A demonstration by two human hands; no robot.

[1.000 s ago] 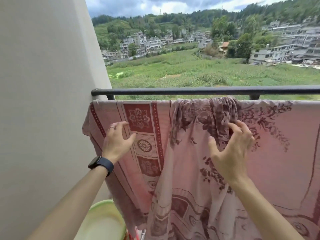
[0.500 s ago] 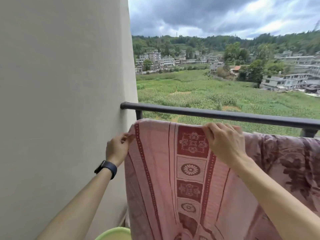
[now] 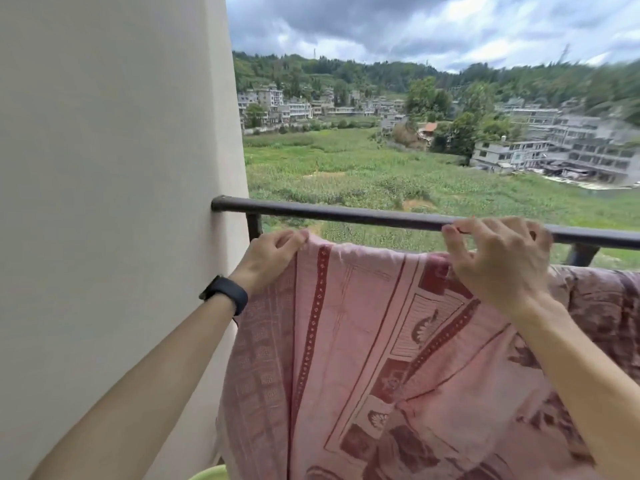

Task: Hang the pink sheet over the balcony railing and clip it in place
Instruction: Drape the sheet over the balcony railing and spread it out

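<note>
The pink sheet with dark red borders and flower patterns hangs in front of me, its top edge just below the dark metal balcony railing. My left hand grips the sheet's top left corner close to the wall. My right hand grips the top edge further right, its fingers curled up by the railing bar. The sheet's right part is bunched and darker. No clip is in view.
A plain beige wall fills the left side and meets the railing's end. A light green basin rim shows at the bottom. Beyond the railing lie a green field and buildings.
Both hands have lifted the sheet's top edge upward toward the railing bar. The view has swung further left and up, and the sheet's left corner now sits higher.
</note>
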